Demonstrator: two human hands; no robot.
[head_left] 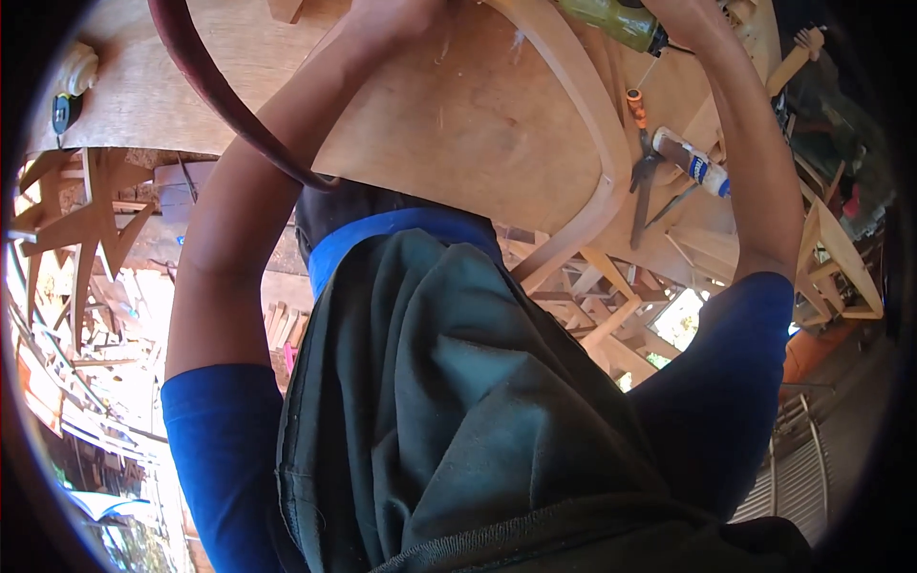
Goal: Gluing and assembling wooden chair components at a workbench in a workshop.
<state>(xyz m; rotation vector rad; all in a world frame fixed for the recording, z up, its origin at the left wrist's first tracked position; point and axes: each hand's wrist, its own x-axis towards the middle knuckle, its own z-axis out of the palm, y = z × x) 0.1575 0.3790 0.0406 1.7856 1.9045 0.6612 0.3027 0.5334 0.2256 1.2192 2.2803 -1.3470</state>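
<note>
My left hand (411, 13) is at the top edge above the plywood board (449, 134), beside a curved pale wooden piece (583, 91); its fingers are cut off. My right hand (680, 17) lies against a green, bottle-shaped body with a black end (611, 21). Whether this is a power tool or a bottle, I cannot tell. A thin pale line runs down from its black end. The picture's edge hides my right fingers too. Below lie an orange-handled tool (637, 107), a dark metal tool (643, 181) and a white-and-blue bottle (693, 160).
A dark red curved tube (205, 81) crosses in front of my left forearm. At the far left sit a tape measure (65, 113) and a pale roll (78, 69). Angular wooden parts (91, 215) stand below them. Wooden frames (841, 258) crowd the right side.
</note>
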